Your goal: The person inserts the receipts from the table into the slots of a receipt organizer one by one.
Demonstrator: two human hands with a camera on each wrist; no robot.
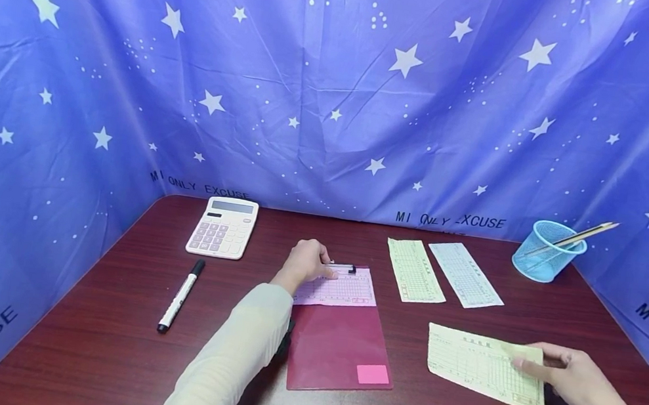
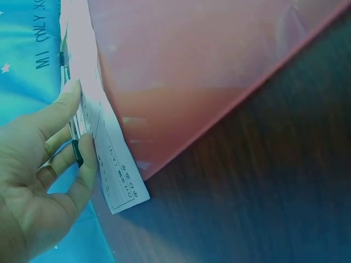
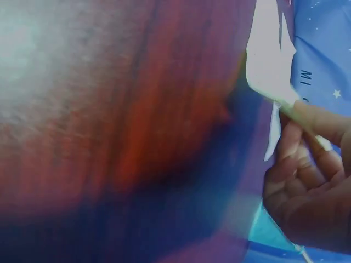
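Observation:
On the table lies a dark red clipboard [image 1: 339,343] with a pink printed slip [image 1: 345,290] at its top, under the metal clip [image 1: 344,268]. My left hand [image 1: 307,263] is at that clip; the left wrist view shows its thumb and fingers [image 2: 68,104] pinching the clip's bar beside the slip's edge. My right hand [image 1: 575,381] holds a pale yellow printed slip [image 1: 480,364] by its right end, between thumb and fingers, to the right of the clipboard. In the right wrist view this slip [image 3: 271,60] shows nearly edge-on. A small pink label [image 1: 372,374] marks the clipboard's lower right corner.
Behind the right hand lie a green slip [image 1: 415,271] and a pale blue slip [image 1: 466,275]. A light blue mesh pen cup [image 1: 545,252] with pencils stands at the back right. A calculator [image 1: 223,228] and a marker [image 1: 180,296] lie on the left. A starry curtain [image 1: 335,98] surrounds the table.

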